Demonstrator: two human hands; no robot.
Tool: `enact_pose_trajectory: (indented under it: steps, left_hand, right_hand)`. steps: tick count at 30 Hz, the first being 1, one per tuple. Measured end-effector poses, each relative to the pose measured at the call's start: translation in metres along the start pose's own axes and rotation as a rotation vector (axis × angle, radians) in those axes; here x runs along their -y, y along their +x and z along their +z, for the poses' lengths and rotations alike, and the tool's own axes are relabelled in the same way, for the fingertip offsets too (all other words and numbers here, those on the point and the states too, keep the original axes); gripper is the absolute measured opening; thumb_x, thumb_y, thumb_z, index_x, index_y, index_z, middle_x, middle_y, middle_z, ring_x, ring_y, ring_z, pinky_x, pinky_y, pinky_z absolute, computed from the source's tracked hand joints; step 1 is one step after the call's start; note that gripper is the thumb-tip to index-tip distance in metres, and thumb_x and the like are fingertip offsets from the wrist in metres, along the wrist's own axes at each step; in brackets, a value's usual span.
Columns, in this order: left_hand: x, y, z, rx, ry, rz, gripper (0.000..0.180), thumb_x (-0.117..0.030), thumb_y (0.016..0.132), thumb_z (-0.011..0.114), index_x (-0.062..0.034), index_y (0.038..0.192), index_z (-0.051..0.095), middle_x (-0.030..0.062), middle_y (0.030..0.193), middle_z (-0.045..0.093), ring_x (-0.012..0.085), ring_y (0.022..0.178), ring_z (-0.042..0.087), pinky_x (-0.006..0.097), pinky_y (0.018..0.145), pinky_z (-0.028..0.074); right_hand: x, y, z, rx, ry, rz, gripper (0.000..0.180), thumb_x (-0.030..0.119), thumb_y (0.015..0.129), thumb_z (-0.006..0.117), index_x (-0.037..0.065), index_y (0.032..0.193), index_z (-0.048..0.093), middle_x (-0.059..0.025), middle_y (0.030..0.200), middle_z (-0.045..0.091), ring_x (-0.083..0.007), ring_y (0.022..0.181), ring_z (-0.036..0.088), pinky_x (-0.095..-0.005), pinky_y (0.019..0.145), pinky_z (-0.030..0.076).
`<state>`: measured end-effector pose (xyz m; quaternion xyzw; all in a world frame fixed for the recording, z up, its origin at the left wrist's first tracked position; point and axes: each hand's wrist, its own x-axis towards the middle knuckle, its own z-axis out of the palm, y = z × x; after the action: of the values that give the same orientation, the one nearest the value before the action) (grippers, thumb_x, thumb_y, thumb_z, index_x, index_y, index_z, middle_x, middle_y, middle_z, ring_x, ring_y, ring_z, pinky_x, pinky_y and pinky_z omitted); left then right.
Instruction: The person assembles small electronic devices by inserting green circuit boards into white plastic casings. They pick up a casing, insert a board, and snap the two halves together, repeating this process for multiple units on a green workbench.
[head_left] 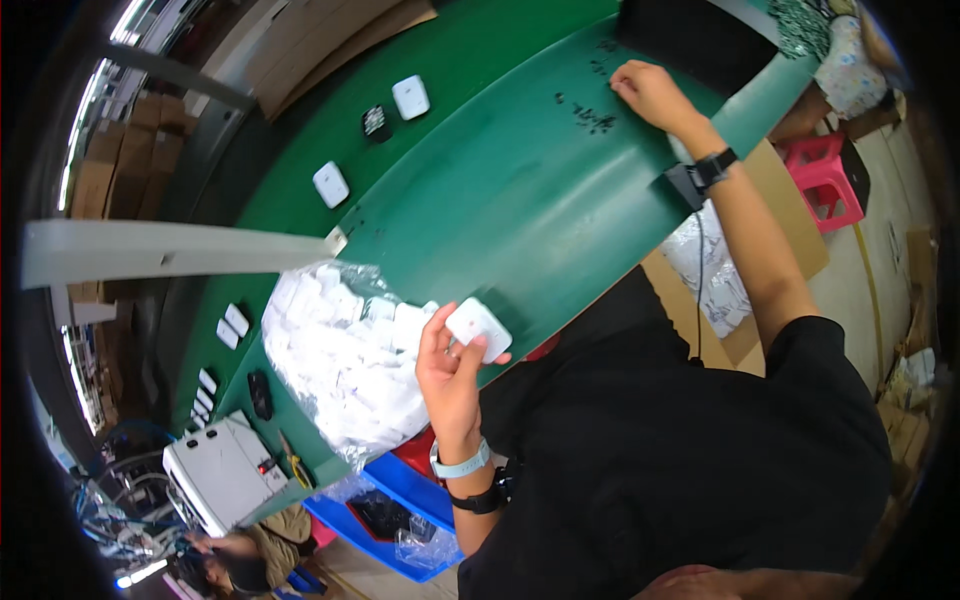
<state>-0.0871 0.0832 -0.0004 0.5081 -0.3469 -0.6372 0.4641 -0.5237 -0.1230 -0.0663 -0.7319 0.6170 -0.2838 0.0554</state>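
My left hand (452,385) grips a flat white square plastic case (479,329) with rounded corners, held over the near edge of the green table (520,215). At the far right of the table, my right hand (655,97) has its fingers curled together, fingertips down at the tabletop. Whatever they pinch, if anything, is hidden. Small black parts (594,120) lie scattered just left of that hand. Beside my left hand sits a large clear plastic bag (345,370) full of white pieces.
White cases (410,97) and a black piece (376,124) lie on the green strip beyond the table. A grey post (180,253) reaches in from the left. A grey box (222,470), pliers (296,462) and blue bin (375,535) are lower left. A black panel (695,45) stands far right.
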Motion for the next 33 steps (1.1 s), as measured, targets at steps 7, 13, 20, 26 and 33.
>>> enact_pose_trajectory:
  steps: [7,13,20,26,33]
  left_hand:
    - [-0.03,-0.003,0.021,0.065,-0.018,0.084,0.062,0.016,0.086,0.063,0.0057,0.143,0.043,0.0175,0.123,0.06,0.0261,0.107,0.067,0.037,0.077,0.066]
    - [-0.047,-0.003,0.04,0.114,0.086,0.241,0.066,0.018,0.084,0.064,0.0061,0.145,0.04,0.0199,0.125,0.057,0.0261,0.108,0.067,0.036,0.08,0.066]
    - [-0.047,-0.01,0.031,0.101,0.006,0.279,0.059,0.016,0.086,0.063,0.0075,0.141,0.043,0.0184,0.12,0.062,0.0209,0.102,0.068,0.03,0.074,0.064]
    - [-0.046,-0.015,0.021,0.058,0.003,0.232,0.05,0.011,0.088,0.064,0.008,0.136,0.049,0.0149,0.113,0.068,0.013,0.095,0.068,0.021,0.07,0.055]
    - [-0.043,-0.015,0.019,0.042,0.06,0.274,0.042,0.01,0.091,0.063,0.0092,0.133,0.056,0.016,0.117,0.069,0.0152,0.102,0.068,0.026,0.085,0.056]
  right_hand:
    - [0.187,-0.055,-0.031,0.086,0.562,-0.259,0.005,0.002,0.087,0.07,0.001,0.092,0.068,-0.0066,0.088,0.068,-0.0156,0.078,0.064,-0.0279,0.067,0.05]
    - [0.275,-0.076,-0.034,0.176,0.742,-0.393,0.014,0.001,0.082,0.074,0.003,0.093,0.066,-0.009,0.089,0.065,-0.0254,0.08,0.064,-0.0338,0.067,0.052]
    - [0.289,-0.073,-0.031,0.23,0.75,-0.414,0.014,0.0,0.082,0.073,0.002,0.093,0.064,-0.0091,0.089,0.064,-0.0268,0.081,0.063,-0.0354,0.07,0.051]
    - [0.298,-0.072,-0.032,0.242,0.667,-0.486,0.015,-0.001,0.08,0.072,0.001,0.092,0.063,-0.0095,0.088,0.063,-0.0295,0.079,0.061,-0.0378,0.07,0.05]
    - [0.299,-0.073,-0.034,0.286,0.655,-0.449,0.016,-0.002,0.078,0.072,0.002,0.09,0.062,-0.0099,0.087,0.063,-0.0294,0.079,0.061,-0.0376,0.067,0.05]
